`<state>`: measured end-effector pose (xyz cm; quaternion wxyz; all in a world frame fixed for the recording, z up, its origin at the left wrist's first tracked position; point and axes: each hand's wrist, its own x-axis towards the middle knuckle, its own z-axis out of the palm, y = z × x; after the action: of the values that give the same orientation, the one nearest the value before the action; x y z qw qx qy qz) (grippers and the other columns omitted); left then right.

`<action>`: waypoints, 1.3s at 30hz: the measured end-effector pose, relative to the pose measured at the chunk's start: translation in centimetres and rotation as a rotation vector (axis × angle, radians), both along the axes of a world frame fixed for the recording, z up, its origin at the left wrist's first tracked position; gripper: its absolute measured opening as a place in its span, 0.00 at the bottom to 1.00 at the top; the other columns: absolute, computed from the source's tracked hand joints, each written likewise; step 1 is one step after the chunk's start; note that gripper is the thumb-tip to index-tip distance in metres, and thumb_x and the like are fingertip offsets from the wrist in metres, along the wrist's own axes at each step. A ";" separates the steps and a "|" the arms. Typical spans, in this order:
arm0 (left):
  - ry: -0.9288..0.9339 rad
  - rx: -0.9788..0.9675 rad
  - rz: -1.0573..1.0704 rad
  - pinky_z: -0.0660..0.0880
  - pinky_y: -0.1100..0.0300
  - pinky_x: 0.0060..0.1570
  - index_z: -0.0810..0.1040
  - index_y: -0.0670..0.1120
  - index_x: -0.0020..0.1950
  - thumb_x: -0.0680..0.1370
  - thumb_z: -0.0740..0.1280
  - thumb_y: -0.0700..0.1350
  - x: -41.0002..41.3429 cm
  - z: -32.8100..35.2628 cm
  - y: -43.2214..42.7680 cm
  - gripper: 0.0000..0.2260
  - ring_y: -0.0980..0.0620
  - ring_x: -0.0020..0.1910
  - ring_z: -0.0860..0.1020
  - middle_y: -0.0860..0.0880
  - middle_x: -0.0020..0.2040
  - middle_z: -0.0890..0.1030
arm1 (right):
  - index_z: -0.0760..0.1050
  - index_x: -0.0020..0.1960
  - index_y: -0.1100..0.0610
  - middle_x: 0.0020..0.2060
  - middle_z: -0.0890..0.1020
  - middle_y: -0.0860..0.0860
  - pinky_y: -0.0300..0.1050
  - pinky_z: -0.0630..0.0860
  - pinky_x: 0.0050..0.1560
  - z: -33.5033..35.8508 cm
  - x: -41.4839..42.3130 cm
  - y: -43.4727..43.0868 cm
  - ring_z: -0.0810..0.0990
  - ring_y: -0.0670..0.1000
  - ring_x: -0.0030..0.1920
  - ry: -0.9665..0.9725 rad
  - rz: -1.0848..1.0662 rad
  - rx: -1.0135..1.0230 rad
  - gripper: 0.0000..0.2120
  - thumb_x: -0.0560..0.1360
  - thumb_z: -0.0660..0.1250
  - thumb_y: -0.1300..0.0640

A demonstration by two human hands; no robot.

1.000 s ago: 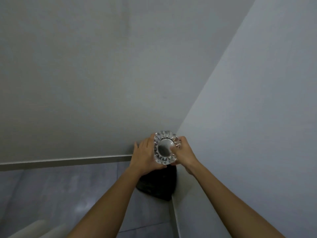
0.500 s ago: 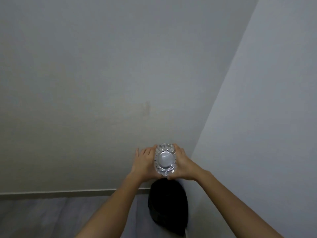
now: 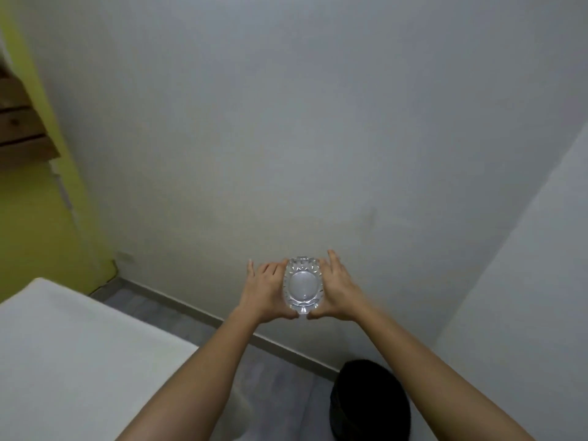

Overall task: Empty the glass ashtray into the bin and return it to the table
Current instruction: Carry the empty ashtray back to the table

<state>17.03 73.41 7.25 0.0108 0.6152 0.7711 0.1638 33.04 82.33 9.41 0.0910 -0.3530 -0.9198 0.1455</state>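
I hold the clear cut-glass ashtray (image 3: 303, 285) out in front of me at arm's length, its round bowl facing me and looking empty. My left hand (image 3: 265, 289) presses against its left side and my right hand (image 3: 338, 286) against its right side, fingers extended along the rim. The black bin (image 3: 370, 402) stands on the floor in the corner, low and to the right of the ashtray, under my right forearm. A white table (image 3: 79, 361) fills the lower left.
A pale wall (image 3: 286, 122) faces me, and a second wall (image 3: 525, 297) closes in on the right. A yellow-green wall (image 3: 28, 224) and wooden slats (image 3: 22, 128) are at the far left. Grey floor (image 3: 178, 313) runs between the table and the wall.
My view has turned left and pulled back: the white table and the yellow-green wall came into sight. The ashtray, in both hands, has risen away from the bin, which now sits lower right.
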 end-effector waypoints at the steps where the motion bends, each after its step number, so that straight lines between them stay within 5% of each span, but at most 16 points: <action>1: -0.001 -0.001 0.045 0.45 0.39 0.75 0.57 0.45 0.77 0.61 0.76 0.63 -1.1 0.1 -1.6 0.52 0.49 0.74 0.63 0.49 0.74 0.67 | 0.49 0.76 0.60 0.77 0.41 0.62 0.54 0.50 0.77 0.0 -1.6 -0.9 0.39 0.61 0.78 -0.009 0.039 0.007 0.60 0.57 0.80 0.42; 9: 0.070 -0.037 0.441 0.45 0.38 0.75 0.52 0.46 0.79 0.62 0.74 0.65 -9.5 1.6 -18.1 0.53 0.49 0.75 0.61 0.49 0.74 0.66 | 0.45 0.77 0.63 0.78 0.41 0.60 0.52 0.42 0.76 0.2 -15.5 -11.7 0.35 0.60 0.77 0.003 0.436 0.047 0.62 0.60 0.78 0.39; 22: 0.037 -0.157 1.001 0.43 0.40 0.75 0.51 0.46 0.79 0.62 0.74 0.66 -14.0 0.7 -47.2 0.55 0.48 0.75 0.60 0.49 0.74 0.66 | 0.48 0.76 0.61 0.78 0.45 0.57 0.58 0.50 0.76 -0.7 -29.0 -37.8 0.39 0.57 0.78 -0.049 0.998 -0.009 0.59 0.59 0.80 0.42; 39: -0.109 -0.359 1.175 0.43 0.41 0.76 0.50 0.45 0.79 0.62 0.71 0.69 -15.5 -4.9 -70.1 0.55 0.48 0.76 0.59 0.49 0.76 0.63 | 0.49 0.76 0.59 0.78 0.51 0.56 0.60 0.50 0.77 -7.6 -34.3 -61.0 0.40 0.56 0.78 -0.232 1.191 -0.164 0.63 0.54 0.78 0.37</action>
<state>1.52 3.31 2.40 0.0615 0.0668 0.9950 0.0415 -1.22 21.30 1.78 -0.1342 0.2023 -0.9488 0.2023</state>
